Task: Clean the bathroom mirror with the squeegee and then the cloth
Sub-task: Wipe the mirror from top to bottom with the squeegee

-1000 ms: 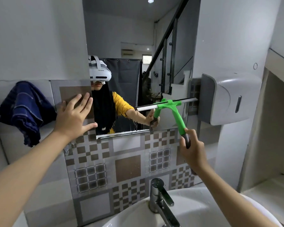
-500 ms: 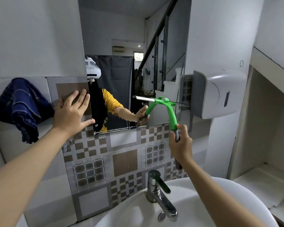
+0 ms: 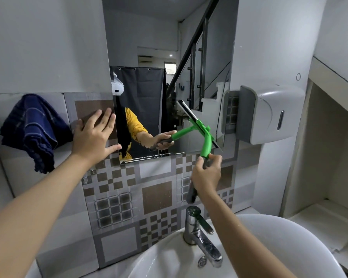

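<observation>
The right hand (image 3: 206,175), right of centre in the frame, is curled around the dark grip of the squeegee (image 3: 206,140), with the thumb and forefinger closing on the point where the grip meets the green neck. The dark end of the handle sticks out below the wrist, toward the tap (image 3: 199,235). From the hand the green neck rises to a crossbar, and the blade runs on a steep slant, its upper end pointing to the upper left and its lower end to the lower right. The blade lies against the lower right part of the mirror (image 3: 149,37), near the bottom edge of the glass.

The left hand (image 3: 94,135), left of centre, is flat and spread, holding nothing. Its palm and fingers press on the brown patterned tile (image 3: 157,197) just beside the mirror's left edge, and the thumb reaches to the lower left corner of the glass.

At the far left of the frame a dark blue cloth (image 3: 30,129) hangs bunched on the wall, just left of the left hand and apart from it. A white dispenser (image 3: 269,113) is fixed to the wall at the right, beside the mirror's right edge. Along the bottom of the frame the white basin (image 3: 289,247) curves under both forearms, with the chrome tap at its back rim.
</observation>
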Demonstrator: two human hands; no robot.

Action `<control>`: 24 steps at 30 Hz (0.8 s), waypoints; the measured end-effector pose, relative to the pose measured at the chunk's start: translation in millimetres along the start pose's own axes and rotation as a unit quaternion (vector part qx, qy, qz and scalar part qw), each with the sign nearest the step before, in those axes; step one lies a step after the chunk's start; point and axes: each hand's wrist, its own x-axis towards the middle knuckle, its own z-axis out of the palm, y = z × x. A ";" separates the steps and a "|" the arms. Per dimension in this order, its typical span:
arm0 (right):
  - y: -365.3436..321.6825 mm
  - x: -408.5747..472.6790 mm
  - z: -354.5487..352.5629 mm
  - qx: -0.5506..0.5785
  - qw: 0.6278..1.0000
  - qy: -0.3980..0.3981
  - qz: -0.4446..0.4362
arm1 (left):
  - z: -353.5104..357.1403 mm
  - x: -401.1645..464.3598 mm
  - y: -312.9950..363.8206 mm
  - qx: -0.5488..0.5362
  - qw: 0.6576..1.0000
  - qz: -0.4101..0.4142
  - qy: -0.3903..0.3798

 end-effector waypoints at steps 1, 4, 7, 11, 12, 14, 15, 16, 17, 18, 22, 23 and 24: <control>-3.1 -5.1 5.9 0.013 1.000 0.001 0.011 | -0.3 0.2 0.3 0.002 1.000 0.000 0.000; -8.8 -21.5 19.4 0.035 0.999 -0.004 0.027 | -1.5 0.5 1.2 0.009 1.000 -0.001 -0.001; -10.9 -41.5 29.5 0.037 0.999 -0.020 0.005 | -2.2 0.3 1.5 0.019 1.000 -0.003 -0.007; -7.5 -65.5 45.8 0.029 0.999 -0.041 -0.021 | -0.9 -2.8 0.0 0.020 1.000 0.001 -0.012; -6.6 -68.6 49.4 0.023 0.999 -0.040 -0.023 | -0.2 -3.7 -0.9 0.023 1.000 0.005 -0.015; -3.9 -72.8 54.2 0.007 0.998 -0.043 -0.035 | 1.1 -5.7 -3.1 0.028 0.999 0.014 -0.025; -1.5 -74.7 56.1 0.005 0.998 -0.049 -0.048 | 2.0 -6.8 -3.8 0.029 0.999 0.016 -0.030; 1.3 -77.3 57.6 0.003 0.996 -0.057 -0.064 | 3.1 -8.0 -4.4 0.028 0.999 0.016 -0.034; 4.6 -80.2 58.9 -0.006 0.995 -0.063 -0.083 | 4.5 -9.2 -4.8 0.025 0.999 0.014 -0.037; 8.1 -83.1 60.0 -0.020 0.992 -0.065 -0.103 | 5.8 -10.6 -4.6 0.021 0.999 0.010 -0.038; 22.6 -88.2 59.1 -0.051 0.982 -0.074 -0.167 | 11.5 -16.1 -2.8 0.009 0.999 -0.003 -0.046; 25.8 -87.2 56.9 -0.059 0.980 -0.080 -0.175 | 13.0 -17.4 -2.4 0.007 0.999 -0.004 -0.047; 28.6 -85.8 54.2 -0.070 0.977 -0.085 -0.184 | 14.1 -18.4 -2.2 0.005 0.999 -0.005 -0.047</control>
